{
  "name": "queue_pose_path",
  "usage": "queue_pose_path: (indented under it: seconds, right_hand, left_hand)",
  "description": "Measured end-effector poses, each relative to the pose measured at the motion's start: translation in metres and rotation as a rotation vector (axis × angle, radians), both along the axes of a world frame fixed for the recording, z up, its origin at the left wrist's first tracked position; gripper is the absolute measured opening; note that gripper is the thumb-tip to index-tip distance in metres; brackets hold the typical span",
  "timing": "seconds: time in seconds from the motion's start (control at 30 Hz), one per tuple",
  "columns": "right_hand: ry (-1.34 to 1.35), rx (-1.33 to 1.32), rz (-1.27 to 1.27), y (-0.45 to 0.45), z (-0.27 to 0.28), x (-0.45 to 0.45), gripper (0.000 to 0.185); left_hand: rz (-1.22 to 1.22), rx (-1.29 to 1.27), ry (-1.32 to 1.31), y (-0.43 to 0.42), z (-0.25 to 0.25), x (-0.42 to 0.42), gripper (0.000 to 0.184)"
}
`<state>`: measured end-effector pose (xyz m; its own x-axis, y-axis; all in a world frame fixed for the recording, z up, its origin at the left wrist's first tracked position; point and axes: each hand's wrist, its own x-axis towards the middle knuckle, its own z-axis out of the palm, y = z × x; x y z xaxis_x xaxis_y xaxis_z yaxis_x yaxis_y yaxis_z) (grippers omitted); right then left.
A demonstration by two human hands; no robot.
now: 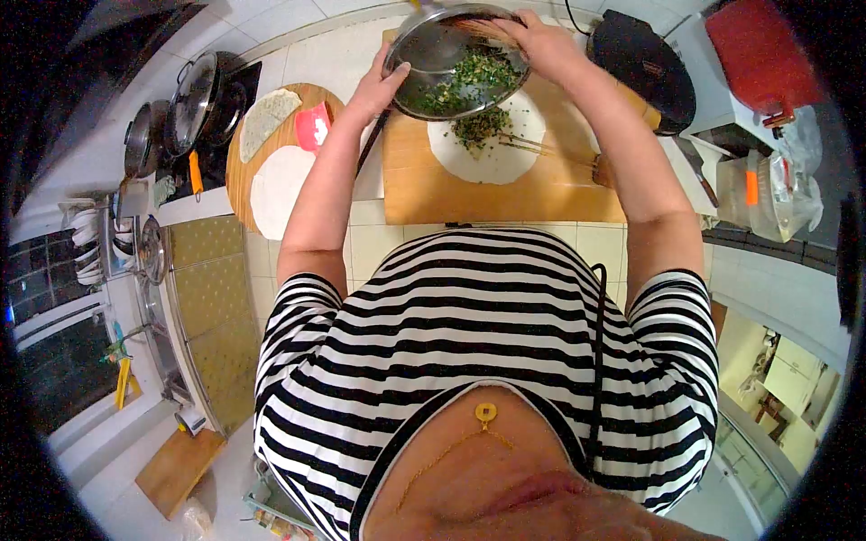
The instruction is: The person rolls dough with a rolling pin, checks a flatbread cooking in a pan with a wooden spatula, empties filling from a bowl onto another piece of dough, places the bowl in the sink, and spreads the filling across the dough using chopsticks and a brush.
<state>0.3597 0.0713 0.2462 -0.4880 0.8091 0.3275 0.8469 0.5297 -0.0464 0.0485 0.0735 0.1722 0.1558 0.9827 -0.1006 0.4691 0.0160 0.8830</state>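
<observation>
A steel bowl (422, 56) is tilted over the wooden board, gripped at its rim by both hands. My left hand (381, 88) closes on the left rim, thumb inside. My right hand (543, 47) holds the upper right rim. Chopped green filling (474, 83) lies inside the bowl toward its lower edge. More filling (478, 132) is heaped on a round dough sheet (460, 167) just below. A pair of chopsticks (541, 149) reaches from that heap toward the right. The bowl hides the far part of the dough.
Left of the large board (415, 198), a round board (236, 171) bears a folded filled dough (268, 124), another dough sheet (278, 194) and a pink container (312, 127). Pans (194, 104) sit on the far-left stove. A black round appliance (642, 68) and a knife (697, 169) lie to the right.
</observation>
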Motion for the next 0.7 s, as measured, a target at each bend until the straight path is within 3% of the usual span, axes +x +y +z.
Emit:
queue_pose_path:
  seconds: [0.03,0.07,0.1,0.17,0.2,0.27,0.33,0.43,0.47,0.53,0.6,0.67,0.7]
  right_hand:
    - [-0.041,-0.016,-0.086,0.003,-0.012,-0.002,0.033]
    - [-0.083,-0.036,-0.173,0.002,-0.026,-0.004,0.069]
    - [-0.082,-0.043,-0.175,-0.006,-0.042,-0.008,0.069]
    - [-0.018,0.187,-0.111,-0.028,-0.065,-0.015,0.073]
    - [-0.020,0.177,-0.114,-0.045,-0.056,-0.021,0.073]
    - [-0.036,-0.631,-0.077,-0.070,-0.038,-0.033,0.072]
    - [0.021,-0.642,-0.090,-0.070,-0.049,-0.043,0.071]
    - [0.095,-0.624,-0.046,-0.070,-0.077,-0.061,0.071]
    - [0.111,-0.586,0.011,-0.068,-0.082,-0.066,0.071]
    - [0.065,-0.668,-0.013,-0.082,-0.053,-0.073,0.068]
    - [0.017,-0.749,-0.034,-0.086,-0.051,-0.068,0.066]
    - [0.308,-0.789,-0.054,-0.077,-0.081,-0.046,0.038]
    - [0.307,-0.786,-0.054,-0.073,-0.093,-0.036,0.038]
  left_hand:
    - [-0.002,-0.001,0.001,0.002,-0.011,0.000,0.080]
    - [0.023,0.066,0.019,0.002,-0.021,0.003,0.079]
    - [0.048,0.130,0.037,-0.004,-0.018,0.011,0.079]
    - [0.065,0.079,0.017,-0.013,-0.020,0.021,0.078]
    - [0.084,0.061,-0.035,-0.015,-0.027,0.024,0.077]
    - [0.097,0.036,-0.082,-0.022,-0.038,0.032,0.076]
    - [0.103,0.105,-0.176,-0.022,-0.045,0.040,0.075]
    - [0.083,0.014,-0.160,-0.040,-0.015,0.056,0.075]
    - [0.079,0.011,-0.161,-0.035,-0.024,0.057,0.075]
    - [0.030,0.296,-0.016,-0.019,-0.053,0.054,0.076]
    - [0.038,0.266,-0.093,-0.016,-0.060,0.053,0.075]
    - [0.046,0.238,-0.170,-0.018,-0.061,0.052,0.075]
    - [0.070,0.220,-0.128,-0.023,-0.055,0.053,0.075]
